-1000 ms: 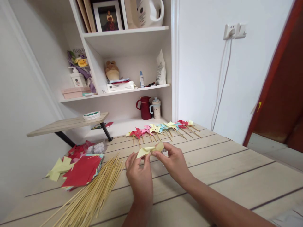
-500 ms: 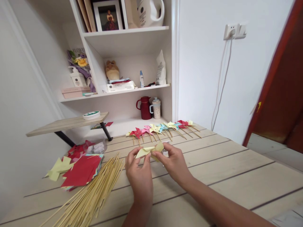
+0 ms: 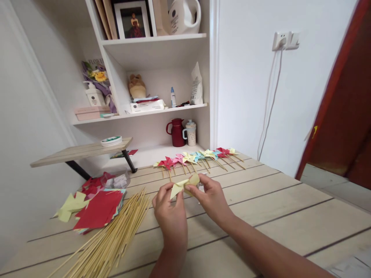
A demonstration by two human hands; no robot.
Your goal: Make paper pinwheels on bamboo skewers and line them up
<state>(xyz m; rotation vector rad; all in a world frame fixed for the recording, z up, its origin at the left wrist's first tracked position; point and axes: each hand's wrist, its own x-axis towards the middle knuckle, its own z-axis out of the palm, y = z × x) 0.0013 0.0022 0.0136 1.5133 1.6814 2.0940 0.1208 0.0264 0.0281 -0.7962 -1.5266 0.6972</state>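
Note:
A pale yellow paper pinwheel piece [image 3: 180, 186], partly folded, is held up over the table between both hands. My left hand [image 3: 170, 208] is closed on its left side, with the thumb beneath the paper's near edge. On the other side, my right hand [image 3: 211, 199] pinches the paper near its middle with thumb and forefinger. Beyond the hands lies a row of finished paper pinwheels [image 3: 189, 158] on sticks, in red, pink, yellow and blue. A small clear container behind my right hand is mostly hidden.
To the left lie a fan of thin wooden sticks [image 3: 116, 235], a stack of coloured paper squares [image 3: 100, 210] and a yellow cut paper [image 3: 71, 206]. A small raised shelf [image 3: 82, 150] stands behind them. A dark red jug [image 3: 177, 133] and a cup [image 3: 190, 133] stand at the back.
The left part of the yellow paper has tilted more upright, and my left fingers have shifted slightly around it. My right hand keeps its pinch. The view has moved very slightly.

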